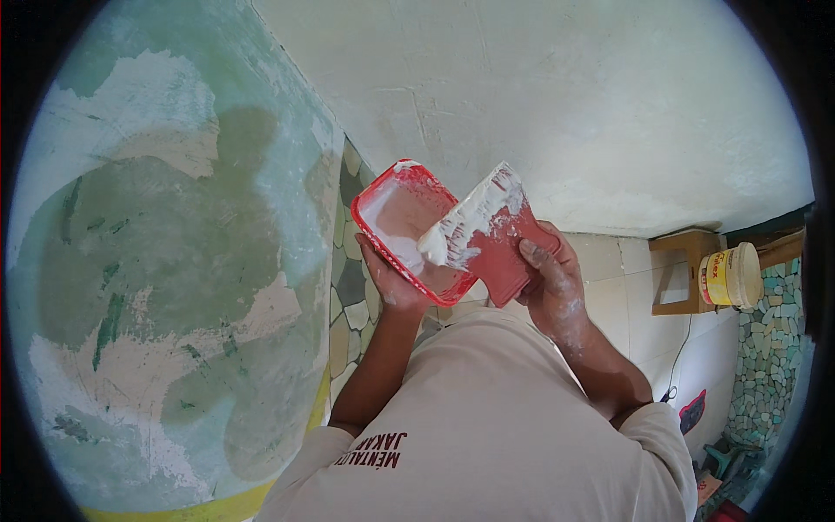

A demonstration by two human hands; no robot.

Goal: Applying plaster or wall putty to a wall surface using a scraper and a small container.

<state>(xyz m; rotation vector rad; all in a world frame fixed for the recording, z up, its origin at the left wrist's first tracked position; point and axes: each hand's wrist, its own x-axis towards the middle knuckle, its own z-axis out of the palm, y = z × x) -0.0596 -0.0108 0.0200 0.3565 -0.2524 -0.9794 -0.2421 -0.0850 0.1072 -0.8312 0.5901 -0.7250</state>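
Note:
My left hand (396, 283) is closed round the near left side of a red plastic tray (364, 211), its inside coated with white filler paste (396, 222). In my right hand (557, 277) is a flat red plastic putty spreader (500, 265), gripped between the thumb on top and the fingers, which are mostly hidden beneath. White paste lies thick along the spreader's far left edge. That edge overlaps the tray's right side; whether the two touch I cannot tell. White smears mark my right wrist and fingers.
A patchy green and white wall (174, 252) rises at left, meeting a pale wall (557, 96) ahead. At right, a pale bucket (742, 274) with a yellow label is beside a wooden stool (687, 306). A cable (680, 352) runs over the tiled floor (609, 304).

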